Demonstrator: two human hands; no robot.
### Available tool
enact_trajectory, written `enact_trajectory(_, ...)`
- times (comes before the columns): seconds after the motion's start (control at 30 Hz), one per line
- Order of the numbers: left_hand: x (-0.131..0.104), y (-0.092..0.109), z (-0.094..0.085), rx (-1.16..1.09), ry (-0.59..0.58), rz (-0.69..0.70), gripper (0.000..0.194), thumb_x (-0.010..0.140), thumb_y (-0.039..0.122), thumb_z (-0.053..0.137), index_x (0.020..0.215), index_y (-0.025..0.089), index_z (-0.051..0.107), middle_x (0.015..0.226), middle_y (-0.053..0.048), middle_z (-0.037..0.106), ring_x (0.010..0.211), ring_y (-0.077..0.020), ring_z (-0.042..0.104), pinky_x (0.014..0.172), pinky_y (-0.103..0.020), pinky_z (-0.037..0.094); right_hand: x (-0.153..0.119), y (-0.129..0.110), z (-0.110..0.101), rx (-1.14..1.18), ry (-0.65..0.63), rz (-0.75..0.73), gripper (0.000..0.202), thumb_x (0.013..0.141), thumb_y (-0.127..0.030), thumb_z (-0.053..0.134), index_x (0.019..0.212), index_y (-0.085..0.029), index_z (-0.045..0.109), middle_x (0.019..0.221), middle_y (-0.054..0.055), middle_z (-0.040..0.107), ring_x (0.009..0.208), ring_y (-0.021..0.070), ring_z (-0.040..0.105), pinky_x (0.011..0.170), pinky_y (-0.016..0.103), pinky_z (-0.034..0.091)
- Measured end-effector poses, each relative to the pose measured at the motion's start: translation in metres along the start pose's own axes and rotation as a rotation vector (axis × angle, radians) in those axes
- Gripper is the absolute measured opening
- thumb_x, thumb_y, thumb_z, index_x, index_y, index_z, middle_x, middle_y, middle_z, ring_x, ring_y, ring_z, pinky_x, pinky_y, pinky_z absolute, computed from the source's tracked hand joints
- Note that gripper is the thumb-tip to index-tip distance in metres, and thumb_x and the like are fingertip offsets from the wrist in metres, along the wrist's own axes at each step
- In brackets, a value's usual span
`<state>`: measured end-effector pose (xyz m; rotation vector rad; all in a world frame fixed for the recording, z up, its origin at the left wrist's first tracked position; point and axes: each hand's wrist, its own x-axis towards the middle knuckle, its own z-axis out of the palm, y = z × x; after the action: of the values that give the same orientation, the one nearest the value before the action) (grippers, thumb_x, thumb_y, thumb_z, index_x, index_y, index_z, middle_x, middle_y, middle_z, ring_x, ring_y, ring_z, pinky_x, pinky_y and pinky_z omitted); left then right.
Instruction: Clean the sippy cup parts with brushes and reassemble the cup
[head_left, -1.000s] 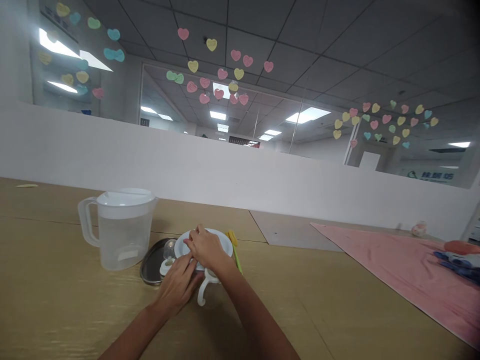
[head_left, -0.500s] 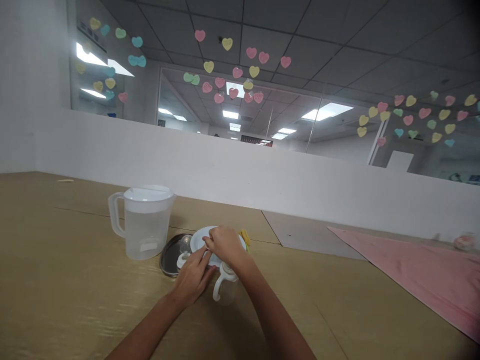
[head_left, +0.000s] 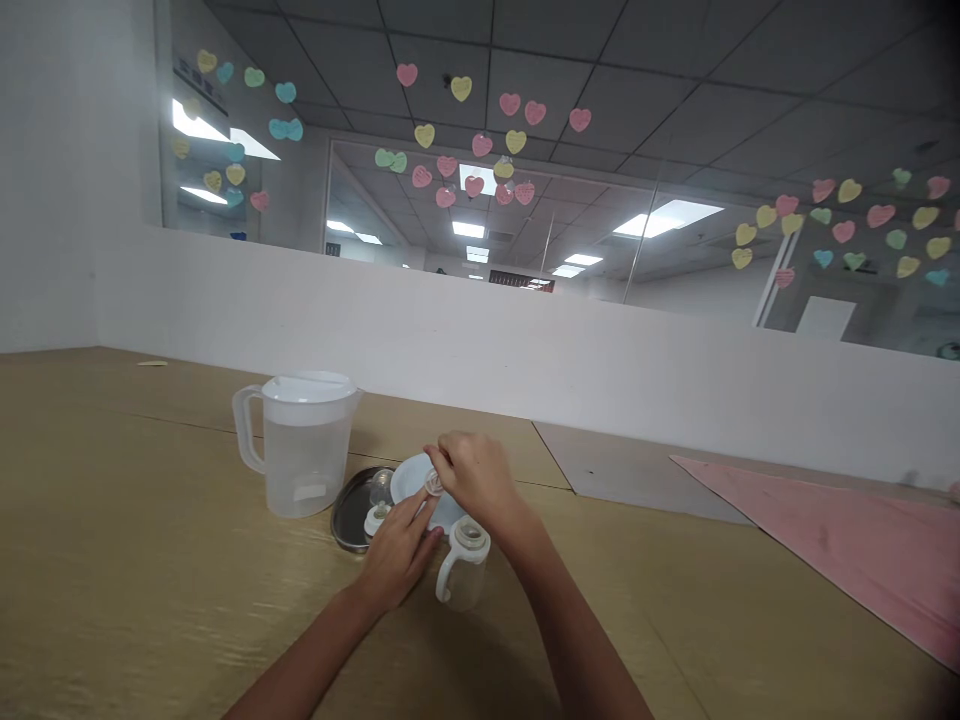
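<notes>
My right hand [head_left: 478,482] is closed over a light blue-white plate [head_left: 407,478], its fingers around a small clear piece [head_left: 433,484] whose kind I cannot make out. My left hand [head_left: 399,558] has its fingers stretched out at the plate's near edge, fingertips against the clear piece. Between my forearms stands a clear feeding bottle [head_left: 463,575] with a white handle and an uncovered neck. Left of the plate lies a dark metal tray [head_left: 347,515]. It holds a clear cap [head_left: 381,487] and a white collar [head_left: 376,516], the collar partly behind my left hand.
A translucent lidded pitcher [head_left: 307,450] with liquid stands left of the tray. A pink cloth [head_left: 840,530] covers the table's right side. A low white wall [head_left: 465,350] runs along the back beneath glass with heart-shaped notes.
My right hand has lifted and moved slightly right, showing more of the bottle neck and the clear piece. A yellow thing beside it is now hidden. The view has shifted a little.
</notes>
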<state>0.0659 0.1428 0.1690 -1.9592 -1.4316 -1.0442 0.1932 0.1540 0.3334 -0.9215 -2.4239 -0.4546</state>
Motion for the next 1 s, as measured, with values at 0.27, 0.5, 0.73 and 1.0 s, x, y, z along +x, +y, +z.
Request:
enact_trajectory(0.27, 0.004, 0.004, -0.004, -0.018, 0.0, 0.013, 0.038, 0.093, 0.032, 0.035, 0.124, 0.013, 0.048, 0.125, -0.017, 0.055, 0.112, -0.0247, 0.054, 0.087, -0.039, 0.05, -0.004, -0.005, -0.015, -0.004, 0.024, -0.003, 0.033, 0.092, -0.031, 0.039, 0.071, -0.018, 0.061, 0.072, 0.003, 0.067, 0.062, 0.0126, 0.056, 0.052, 0.028, 0.018)
enact_trajectory(0.5, 0.003, 0.004, -0.003, -0.024, -0.019, 0.013, 0.04, 0.092, 0.03, 0.037, 0.129, 0.014, 0.044, 0.128, -0.017, 0.053, 0.114, -0.0256, 0.053, 0.089, -0.04, 0.05, -0.007, -0.004, -0.022, 0.011, 0.058, -0.004, 0.033, 0.092, -0.029, 0.039, 0.069, -0.017, 0.059, 0.069, 0.003, 0.065, 0.059, 0.0115, 0.054, 0.051, 0.028, 0.018)
enact_trajectory(0.73, 0.001, 0.002, 0.004, -0.001, 0.014, 0.024, 0.04, 0.092, 0.03, 0.038, 0.128, 0.014, 0.044, 0.119, -0.017, 0.059, 0.112, -0.0262, 0.055, 0.087, -0.04, 0.05, -0.009, -0.002, -0.023, 0.01, 0.132, -0.026, 0.034, 0.092, -0.029, 0.039, 0.066, -0.018, 0.058, 0.064, 0.001, 0.062, 0.055, 0.0111, 0.051, 0.05, 0.028, 0.017)
enact_trajectory(1.0, 0.001, 0.002, 0.005, 0.014, -0.007, 0.028, 0.041, 0.093, 0.029, 0.037, 0.13, 0.013, 0.04, 0.115, -0.016, 0.06, 0.114, -0.0263, 0.053, 0.087, -0.04, 0.05, -0.011, -0.003, -0.03, -0.006, 0.191, -0.034, 0.035, 0.091, -0.028, 0.041, 0.06, -0.017, 0.055, 0.056, 0.0, 0.056, 0.049, 0.0096, 0.044, 0.049, 0.027, 0.017)
